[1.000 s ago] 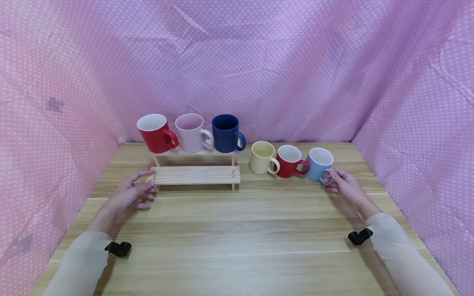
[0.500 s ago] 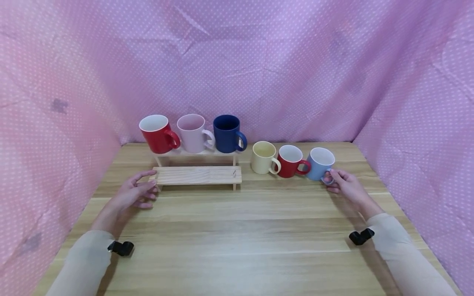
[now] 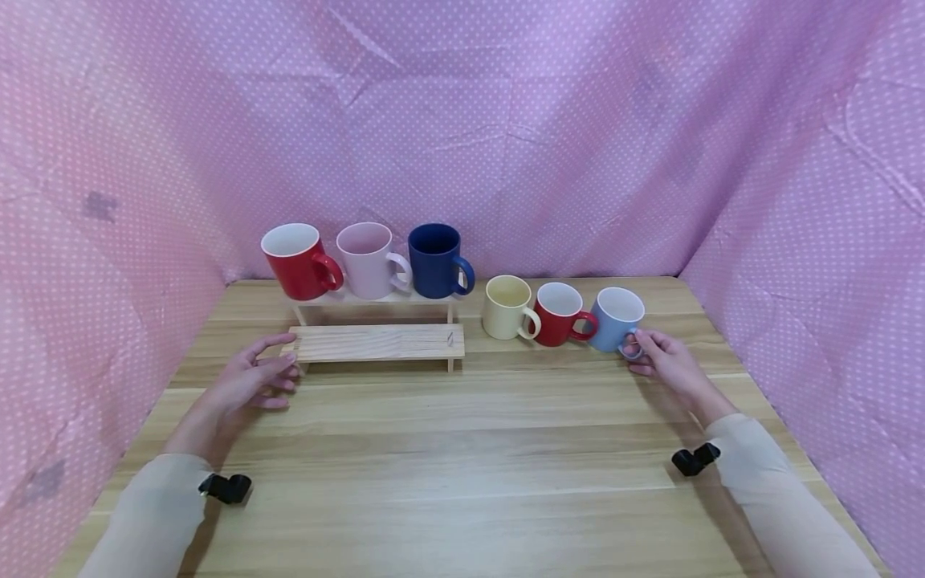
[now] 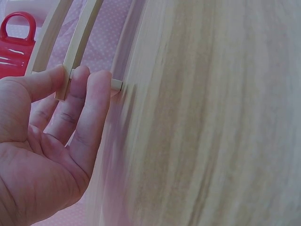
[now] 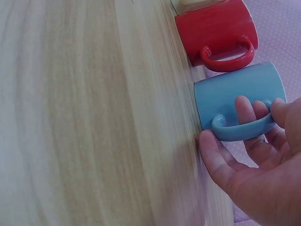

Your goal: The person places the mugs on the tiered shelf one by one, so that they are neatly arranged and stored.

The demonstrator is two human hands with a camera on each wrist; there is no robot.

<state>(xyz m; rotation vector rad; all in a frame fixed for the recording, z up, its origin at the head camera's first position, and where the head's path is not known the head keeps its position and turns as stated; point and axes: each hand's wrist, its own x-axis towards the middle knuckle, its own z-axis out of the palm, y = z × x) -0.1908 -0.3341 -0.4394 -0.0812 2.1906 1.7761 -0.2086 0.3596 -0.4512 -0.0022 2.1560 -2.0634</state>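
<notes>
Pinching the handle of the upright light-blue mug (image 3: 609,330) at two o'clock on the tabletop (image 3: 462,449), the right hand (image 3: 668,365) matches the left hand (image 3: 246,381), pinching the wooden rack (image 3: 376,343) at ten. Neither grip has visibly changed this past second, suggesting steadying. A red mug (image 3: 552,325) crowds the blue one's nine; room opens toward six.

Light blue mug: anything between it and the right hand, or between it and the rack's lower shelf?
Nothing at the right hand; fingers pass through the handle of the light blue mug. Toward the lower shelf, the neighbouring red mug, then the cream mug, stand in the direct line; going in front looks open.
</notes>
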